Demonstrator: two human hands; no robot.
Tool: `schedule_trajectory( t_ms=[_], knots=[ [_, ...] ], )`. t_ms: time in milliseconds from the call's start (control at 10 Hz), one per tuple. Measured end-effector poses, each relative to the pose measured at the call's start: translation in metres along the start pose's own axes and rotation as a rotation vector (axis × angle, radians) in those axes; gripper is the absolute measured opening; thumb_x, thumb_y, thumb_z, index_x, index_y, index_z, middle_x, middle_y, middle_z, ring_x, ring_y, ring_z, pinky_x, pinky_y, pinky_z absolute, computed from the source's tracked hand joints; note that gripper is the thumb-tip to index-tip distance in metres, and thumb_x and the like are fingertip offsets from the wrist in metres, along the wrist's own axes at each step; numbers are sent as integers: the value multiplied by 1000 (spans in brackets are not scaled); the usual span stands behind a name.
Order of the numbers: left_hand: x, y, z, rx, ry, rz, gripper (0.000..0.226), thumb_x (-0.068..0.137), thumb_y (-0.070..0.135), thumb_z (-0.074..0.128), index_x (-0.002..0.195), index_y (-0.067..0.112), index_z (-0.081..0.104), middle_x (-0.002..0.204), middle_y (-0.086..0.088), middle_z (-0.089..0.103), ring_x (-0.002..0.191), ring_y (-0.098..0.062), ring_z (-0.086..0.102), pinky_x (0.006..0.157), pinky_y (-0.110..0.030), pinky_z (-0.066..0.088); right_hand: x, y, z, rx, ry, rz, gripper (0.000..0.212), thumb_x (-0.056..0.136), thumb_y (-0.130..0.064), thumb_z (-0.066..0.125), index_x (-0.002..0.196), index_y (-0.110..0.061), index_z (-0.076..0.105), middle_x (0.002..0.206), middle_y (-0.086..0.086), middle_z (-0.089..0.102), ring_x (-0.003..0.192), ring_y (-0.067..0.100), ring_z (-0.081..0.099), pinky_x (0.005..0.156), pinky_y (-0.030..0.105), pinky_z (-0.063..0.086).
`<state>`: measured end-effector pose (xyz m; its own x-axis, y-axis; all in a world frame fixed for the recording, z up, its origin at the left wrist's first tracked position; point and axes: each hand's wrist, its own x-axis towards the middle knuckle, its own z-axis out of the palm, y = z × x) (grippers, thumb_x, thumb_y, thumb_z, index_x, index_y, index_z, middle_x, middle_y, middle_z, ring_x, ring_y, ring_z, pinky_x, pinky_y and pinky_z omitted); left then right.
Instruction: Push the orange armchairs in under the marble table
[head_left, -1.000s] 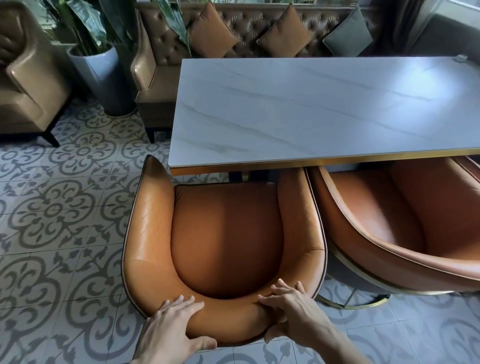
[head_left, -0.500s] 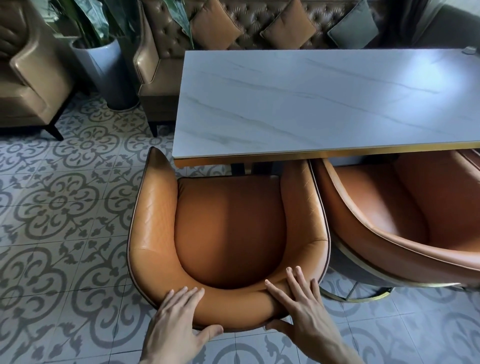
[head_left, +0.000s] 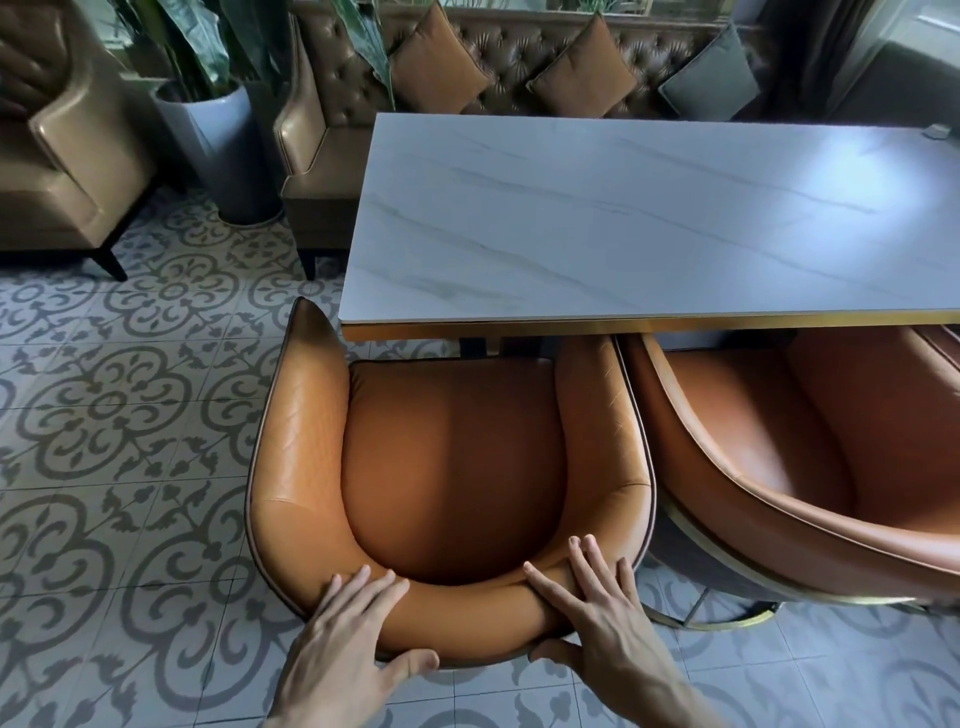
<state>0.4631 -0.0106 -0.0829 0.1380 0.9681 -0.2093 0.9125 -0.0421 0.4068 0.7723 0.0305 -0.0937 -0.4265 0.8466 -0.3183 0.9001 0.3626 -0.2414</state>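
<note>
Head camera, looking down: the left hand (head_left: 347, 644) and right hand (head_left: 602, 618) are lying flat with fingers spread on the curved back of an orange armchair (head_left: 447, 478), thumbs hooking underneath. The chair's front is sitting just under the near edge of the marble table (head_left: 649, 218). A second orange armchair (head_left: 810, 457) is standing just beside it, partly under the table.

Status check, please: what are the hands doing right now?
Left hand, right hand flat on left orange leather armchair's backrest. Front under white marble table. Second orange armchair close alongside.
</note>
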Motion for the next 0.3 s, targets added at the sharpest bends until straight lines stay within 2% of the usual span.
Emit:
schedule_trajectory(
  t_ms=[100,200,300],
  knots=[
    [2,4,-5,77,-90,-49,102,67,95,34,148,35,28,156,16,24,145,-8,6,114,-26,-7,-2,-3,-2,-10,-3,25,83,84,-78,46,149,-60,-2,167,9,-4,148,24,-23,120,53,-2],
    [2,22,-16,62,-206,-131,105,67,93,34,150,29,23,159,8,20,146,-15,8,118,-35,2,-9,-20,-26,23,-87,95,85,86,-71,54,154,-51,7,167,11,6,152,27,-7,120,54,9],
    [-5,41,-38,57,-212,-133,80,83,73,45,149,32,26,157,5,26,144,-18,18,117,-36,15,-26,-39,-59,149,-64,134,77,93,-60,56,155,-44,14,165,12,16,152,27,8,120,49,18]
  ],
)
